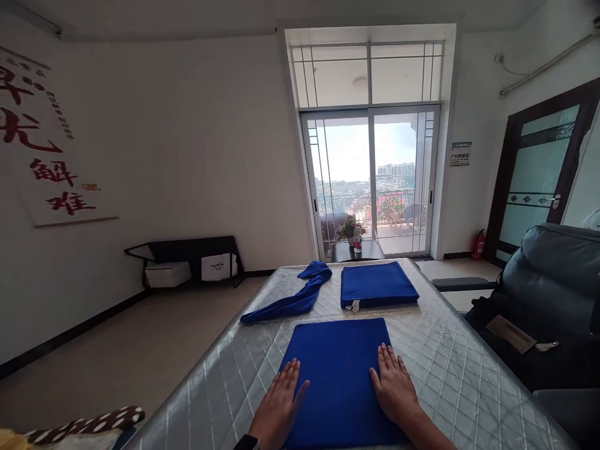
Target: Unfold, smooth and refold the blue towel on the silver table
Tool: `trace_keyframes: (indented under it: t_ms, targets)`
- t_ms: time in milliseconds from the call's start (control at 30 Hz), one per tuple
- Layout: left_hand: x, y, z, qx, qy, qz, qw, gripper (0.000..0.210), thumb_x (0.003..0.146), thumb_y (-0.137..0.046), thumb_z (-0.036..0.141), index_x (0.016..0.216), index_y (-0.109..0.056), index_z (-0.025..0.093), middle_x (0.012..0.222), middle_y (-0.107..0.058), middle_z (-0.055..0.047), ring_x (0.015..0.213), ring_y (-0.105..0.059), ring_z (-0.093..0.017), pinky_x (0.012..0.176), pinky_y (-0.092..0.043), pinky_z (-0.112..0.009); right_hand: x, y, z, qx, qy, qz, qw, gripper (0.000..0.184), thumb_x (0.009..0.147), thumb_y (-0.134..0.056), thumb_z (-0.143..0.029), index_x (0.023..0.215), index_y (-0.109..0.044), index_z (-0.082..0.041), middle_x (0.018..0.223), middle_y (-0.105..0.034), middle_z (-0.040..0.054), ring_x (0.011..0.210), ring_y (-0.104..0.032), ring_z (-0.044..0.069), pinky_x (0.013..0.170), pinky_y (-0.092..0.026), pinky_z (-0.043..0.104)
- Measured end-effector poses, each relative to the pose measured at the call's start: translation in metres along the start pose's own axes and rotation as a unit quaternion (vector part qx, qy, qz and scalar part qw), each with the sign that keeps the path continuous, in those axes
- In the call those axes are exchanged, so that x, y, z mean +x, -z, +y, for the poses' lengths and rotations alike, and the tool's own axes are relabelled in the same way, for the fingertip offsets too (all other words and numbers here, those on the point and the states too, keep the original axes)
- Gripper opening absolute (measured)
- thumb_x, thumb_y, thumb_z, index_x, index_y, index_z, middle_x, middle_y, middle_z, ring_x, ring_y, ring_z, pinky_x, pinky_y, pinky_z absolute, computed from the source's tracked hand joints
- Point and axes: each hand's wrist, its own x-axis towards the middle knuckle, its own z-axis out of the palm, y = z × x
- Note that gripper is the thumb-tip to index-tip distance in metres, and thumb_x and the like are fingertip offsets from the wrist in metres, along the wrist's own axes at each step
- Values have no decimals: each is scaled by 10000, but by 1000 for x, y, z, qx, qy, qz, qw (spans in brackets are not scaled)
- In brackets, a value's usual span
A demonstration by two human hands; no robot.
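At the bottom centre of the frame, a folded blue cloth (336, 369) lies flat on a quilted silver mattress (450, 369). The left hand (282, 395) rests on its left edge and the right hand (392, 380) on its right edge, both opened out flat with palms down, gripping nothing. Just beyond, right of the frame's centre, sits a thicker folded blue stack (377, 281) with a white tag (355, 305) at its near edge. Left of that stack, a long blue strip (300, 300) lies loosely bunched. A black armchair (553, 275) fills the right edge.
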Motion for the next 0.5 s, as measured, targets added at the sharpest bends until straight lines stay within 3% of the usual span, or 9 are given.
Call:
trace_keyframes:
  t_ms: [200, 433, 500]
  targets:
    - [-3, 2, -1, -4, 2, 22, 1000, 619, 1028, -214, 457, 1570, -297, 171, 1660, -267, -61, 1541, -229, -208, 1272, -257, -411, 0, -1, 0, -14, -2, -2, 1000, 690, 999, -210, -464, 1576, -288, -94, 1658, -240, 97, 1530, -220, 232, 1250, -170, 421]
    - [-5, 12, 0, -13, 23, -1, 1000, 704, 1005, -158, 534, 1561, -317, 132, 1652, -271, -79, 1533, -256, -210, 1265, -266, -415, -5, 6, -5, -16, 12, 23, 1000, 655, 1002, -236, -403, 1568, -296, -79, 1646, -251, 108, 1535, -193, 224, 1255, -152, 444]
    - [-6, 12, -1, -1, 18, 25, 1000, 709, 999, -158, 539, 1544, -363, 135, 1636, -317, -77, 1519, -296, -210, 1250, -302, -410, -10, 10, -7, -20, 22, 24, 999, 640, 1000, -251, -387, 1559, -324, -85, 1638, -270, 110, 1533, -200, 225, 1257, -152, 449]
